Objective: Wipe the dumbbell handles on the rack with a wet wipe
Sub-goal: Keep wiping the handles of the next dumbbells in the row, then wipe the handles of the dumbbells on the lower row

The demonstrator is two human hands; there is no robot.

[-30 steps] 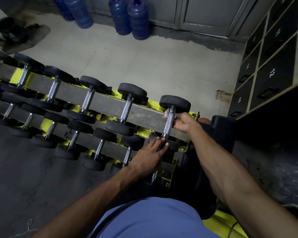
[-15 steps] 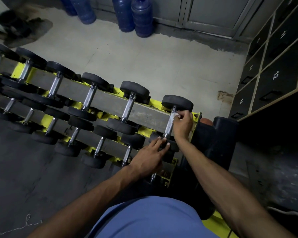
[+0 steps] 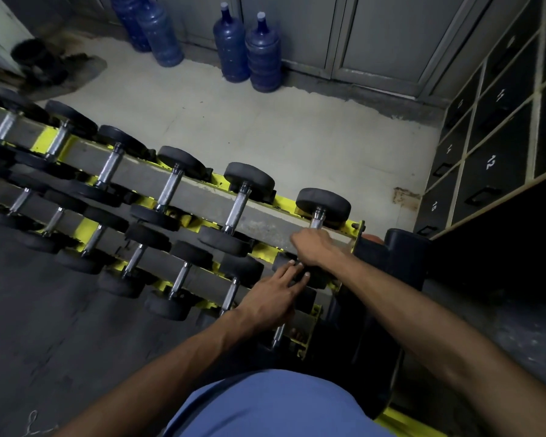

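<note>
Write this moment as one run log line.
right hand: grips end dumbbell handle | left hand: rests on its near weight

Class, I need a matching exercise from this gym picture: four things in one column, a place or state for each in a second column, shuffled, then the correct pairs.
Column one
1. right hand
2. left hand
3. blue bottles
4. lockers

Column two
A. standing on the floor by the grey doors
B. wrapped round the handle of the end dumbbell on the top row
C. numbered, on the right side
D. fingers straight, resting on that dumbbell's near head

Pairs: 1-B, 2-D, 3-A, 4-C
</note>
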